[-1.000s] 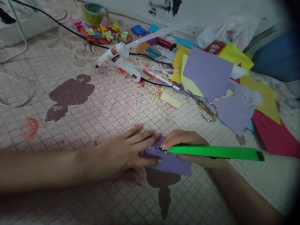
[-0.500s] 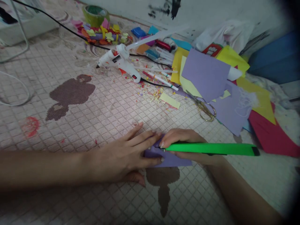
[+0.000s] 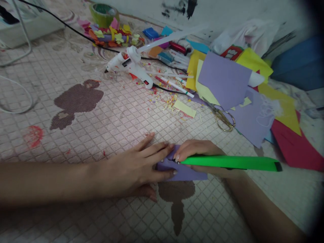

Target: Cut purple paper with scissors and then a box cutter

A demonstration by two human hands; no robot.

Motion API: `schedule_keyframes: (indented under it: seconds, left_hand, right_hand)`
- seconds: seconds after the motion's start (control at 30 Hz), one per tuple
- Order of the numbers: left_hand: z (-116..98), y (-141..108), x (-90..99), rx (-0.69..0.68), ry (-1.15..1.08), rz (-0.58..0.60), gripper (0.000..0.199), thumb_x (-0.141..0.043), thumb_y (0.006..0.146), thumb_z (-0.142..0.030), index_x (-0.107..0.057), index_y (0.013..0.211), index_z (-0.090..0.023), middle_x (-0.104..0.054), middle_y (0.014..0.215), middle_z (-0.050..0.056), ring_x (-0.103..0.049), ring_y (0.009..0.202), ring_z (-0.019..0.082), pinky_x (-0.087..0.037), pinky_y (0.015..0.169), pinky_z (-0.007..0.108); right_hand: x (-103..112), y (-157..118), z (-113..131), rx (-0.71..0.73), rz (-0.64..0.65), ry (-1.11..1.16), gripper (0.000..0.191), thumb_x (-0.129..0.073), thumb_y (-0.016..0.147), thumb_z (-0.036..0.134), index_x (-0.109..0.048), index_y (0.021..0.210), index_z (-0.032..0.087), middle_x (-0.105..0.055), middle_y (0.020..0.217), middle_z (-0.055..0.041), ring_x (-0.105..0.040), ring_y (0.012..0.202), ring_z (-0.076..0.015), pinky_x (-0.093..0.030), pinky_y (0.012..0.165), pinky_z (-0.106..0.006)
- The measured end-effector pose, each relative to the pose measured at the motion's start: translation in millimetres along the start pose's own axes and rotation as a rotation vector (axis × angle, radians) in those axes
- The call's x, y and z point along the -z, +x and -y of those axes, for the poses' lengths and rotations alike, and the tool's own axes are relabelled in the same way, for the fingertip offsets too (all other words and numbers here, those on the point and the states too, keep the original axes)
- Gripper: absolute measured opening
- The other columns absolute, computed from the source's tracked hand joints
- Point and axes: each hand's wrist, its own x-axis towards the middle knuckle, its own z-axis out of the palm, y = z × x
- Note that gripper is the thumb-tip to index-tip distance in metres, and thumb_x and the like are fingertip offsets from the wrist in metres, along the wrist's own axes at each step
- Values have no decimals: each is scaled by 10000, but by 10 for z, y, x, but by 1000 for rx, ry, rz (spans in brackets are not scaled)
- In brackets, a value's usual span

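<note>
My left hand lies flat with its fingers spread, pressing a piece of purple paper against the quilted cloth. In my right hand is a bright green utility knife, held nearly level with its black end pointing right. The knife's metal tip is at the paper, close to my left fingertips. Fingers hide part of the paper, and the blade is too small to make out clearly.
Gold-handled scissors lie beyond my right hand, beside purple sheets and a red sheet. A white glue gun with a black cord rests farther back among paper scraps. Behind it are green tape and colourful paper cutouts.
The knife and my right hand have shifted slightly right, and the knife's black end sits a little lower. My left hand stays pressed on the paper. The view has moved slightly.
</note>
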Motion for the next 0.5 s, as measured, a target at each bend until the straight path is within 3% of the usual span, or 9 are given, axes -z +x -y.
schedule_keyframes:
  seconds: [0.5]
  left_hand:
    - [-15,-18,-24,14,42,-5,564,-621,805,-512,-493,1302,-277,-366,1449,151,-300,1358,336,-191,1093,600]
  right_hand:
    - [-17,-9,-16,4,-20,-25,218,-589,870,312,-655,1040,193,-691,973,-61,-627,950,-176,-493,844,-317]
